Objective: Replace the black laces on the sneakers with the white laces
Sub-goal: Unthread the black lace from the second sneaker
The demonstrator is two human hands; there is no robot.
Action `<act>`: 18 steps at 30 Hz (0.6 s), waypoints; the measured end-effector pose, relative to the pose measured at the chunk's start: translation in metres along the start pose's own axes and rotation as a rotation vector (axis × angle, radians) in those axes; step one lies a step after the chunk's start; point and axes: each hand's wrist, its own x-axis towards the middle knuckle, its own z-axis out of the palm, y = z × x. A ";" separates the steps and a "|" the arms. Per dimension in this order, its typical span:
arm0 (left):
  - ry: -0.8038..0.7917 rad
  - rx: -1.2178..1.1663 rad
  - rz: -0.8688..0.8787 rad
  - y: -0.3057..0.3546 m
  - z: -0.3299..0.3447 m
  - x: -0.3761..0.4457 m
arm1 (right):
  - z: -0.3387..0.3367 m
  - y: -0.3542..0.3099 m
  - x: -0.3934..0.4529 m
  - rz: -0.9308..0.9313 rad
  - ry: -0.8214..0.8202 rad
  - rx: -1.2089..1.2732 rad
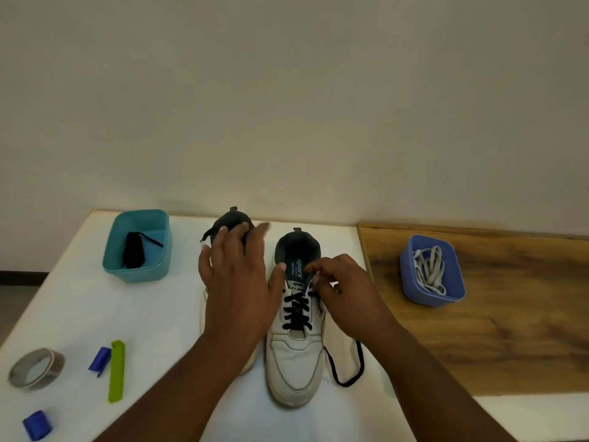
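Broadly, the white tabletop (pixel 79 307) carries everything that matters, with a wood-grain board (pixel 510 314) butted against its right side. Two white leather sneakers stand side by side, toes towards the person. The right-hand sneaker (pixel 294 355) is in plain sight, black lace (pixel 298 309) crossed through its eyelets and one loose end looping on the table beside the sole. The left-hand sneaker (pixel 234 223) is mostly hidden under the left hand (pixel 237 282), which hangs over it with fingers spread and straight, thumb against the other shoe's collar; whether it presses down I cannot tell. The right hand (pixel 342 291) has its fingers curled at the top eyelets and appears to pinch the black lace there.

The teal plastic tub (pixel 137 247) at the far left holds a dark bundle, probably a removed lace. The blue plastic tub (pixel 430 272) on the board holds the white laces (pixel 428 266), well apart from the shoes.

Likely troubles: pulling the lace hard with the shoe unsteadied could drag it, and the trailing loop could snag. The green clip (pixel 116 371), tape roll (pixel 36 368) and blue pieces (pixel 100 362) near the left edge could be swept off by a forearm.
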 end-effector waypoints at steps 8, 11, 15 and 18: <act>-0.225 0.155 0.145 -0.009 0.009 -0.001 | -0.002 -0.004 -0.003 -0.100 -0.061 -0.173; -0.226 0.163 0.113 -0.017 0.003 0.006 | -0.008 0.000 -0.002 -0.087 0.003 -0.204; -0.278 0.208 0.055 -0.023 -0.003 0.009 | -0.013 0.006 -0.001 -0.010 -0.003 -0.142; -0.295 0.224 0.015 -0.023 -0.006 0.011 | -0.014 0.004 0.000 0.031 -0.008 -0.152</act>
